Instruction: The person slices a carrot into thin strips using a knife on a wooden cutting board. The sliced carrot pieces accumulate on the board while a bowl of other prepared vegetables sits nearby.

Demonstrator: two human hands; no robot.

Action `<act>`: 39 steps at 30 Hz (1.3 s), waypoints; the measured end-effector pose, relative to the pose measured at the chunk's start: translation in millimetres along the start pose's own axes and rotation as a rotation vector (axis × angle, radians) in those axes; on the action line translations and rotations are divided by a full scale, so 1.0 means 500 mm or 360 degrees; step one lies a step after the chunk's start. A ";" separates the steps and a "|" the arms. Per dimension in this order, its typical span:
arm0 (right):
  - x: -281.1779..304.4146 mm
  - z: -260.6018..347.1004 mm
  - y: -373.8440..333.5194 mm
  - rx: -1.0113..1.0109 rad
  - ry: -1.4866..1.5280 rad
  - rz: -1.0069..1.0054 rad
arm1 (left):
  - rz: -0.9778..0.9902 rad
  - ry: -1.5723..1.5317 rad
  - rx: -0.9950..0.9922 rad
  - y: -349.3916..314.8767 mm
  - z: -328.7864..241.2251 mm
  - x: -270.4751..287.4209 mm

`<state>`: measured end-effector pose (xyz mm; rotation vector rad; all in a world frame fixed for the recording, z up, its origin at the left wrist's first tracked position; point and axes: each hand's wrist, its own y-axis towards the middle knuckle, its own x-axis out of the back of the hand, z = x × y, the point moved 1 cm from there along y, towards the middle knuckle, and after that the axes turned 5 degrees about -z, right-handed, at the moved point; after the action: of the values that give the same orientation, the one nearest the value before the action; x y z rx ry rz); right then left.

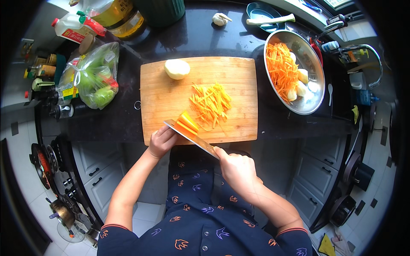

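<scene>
My right hand (239, 173) is wrapped round the handle of a kitchen knife (194, 140), whose blade slants across the lower edge of a wooden cutting board (239, 77). Orange carrot pieces (187, 123) lie against the far side of the blade. My left hand (162, 141) rests at the board's near edge by the blade's far end, fingers curled together; the blade hides what they may hold. Beyond the pieces spreads a loose heap of carrot shreds (211, 102). A peeled potato (177, 69) sits near the board's top edge.
Right of the board, a steel bowl (318, 81) holds carrot shreds and several pale peeled pieces. A bag of green vegetables (96, 77) lies to the left. Garlic (220, 19), a blue dish (258, 10) and an oil jug (117, 17) stand at the back. A sink faucet (376, 59) is at far right.
</scene>
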<state>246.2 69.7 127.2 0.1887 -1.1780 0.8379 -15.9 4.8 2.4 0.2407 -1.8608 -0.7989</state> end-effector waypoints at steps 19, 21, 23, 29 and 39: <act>-0.037 0.012 0.039 0.0081 0.0011 -0.0150 | -0.0002 -0.0038 -0.0021 0.011 0.005 0.003; -0.019 0.014 0.027 0.0084 -0.0010 -0.0126 | -0.0001 -0.0054 0.0002 0.012 0.006 0.005; -0.010 0.016 0.017 0.0085 -0.0011 -0.0121 | 0.0022 -0.0084 0.0038 0.012 0.005 0.007; -0.002 0.019 0.004 0.0050 0.0018 -0.0125 | -0.0008 -0.0093 0.0026 0.018 0.003 0.008; -0.007 0.012 -0.010 -0.0010 0.0032 -0.0101 | -0.0018 0.0005 0.0026 0.010 0.002 0.002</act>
<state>244.9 61.4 128.0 0.2109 -1.1499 0.7787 -16.3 8.2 6.0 0.2630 -1.8649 -0.7908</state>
